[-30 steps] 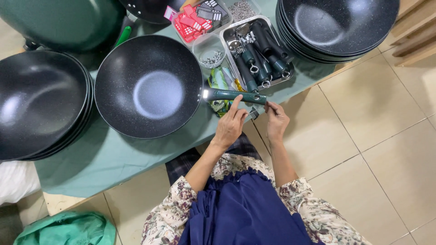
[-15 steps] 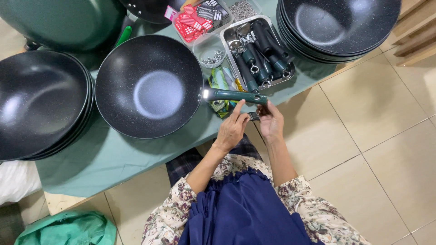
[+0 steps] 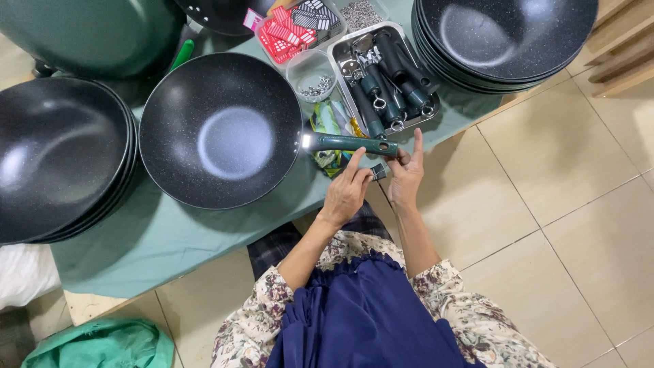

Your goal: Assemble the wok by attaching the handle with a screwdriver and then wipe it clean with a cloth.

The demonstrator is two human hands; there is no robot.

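Lifting right forefinger [image 3: 417, 140] off pan handle [image 3: 351, 144]

A table draped in a green cloth [image 3: 170, 245] is carrying the cookware over a tiled floor [image 3: 579, 204]. A single dark speckled wok [image 3: 221, 129] is sitting near the middle, its green handle [image 3: 351, 144] reaching out past the near edge. A stack of black woks [image 3: 58, 157] is resting toward the left edge, and another stack [image 3: 504, 37] is sitting at the right corner. Between them, along the far edge, a metal tray of green handles [image 3: 385, 75] is lying beside a clear tub of screws [image 3: 313, 71] and a box of red tags [image 3: 289, 27]. A large green pot [image 3: 88, 31] is standing at the far left corner.
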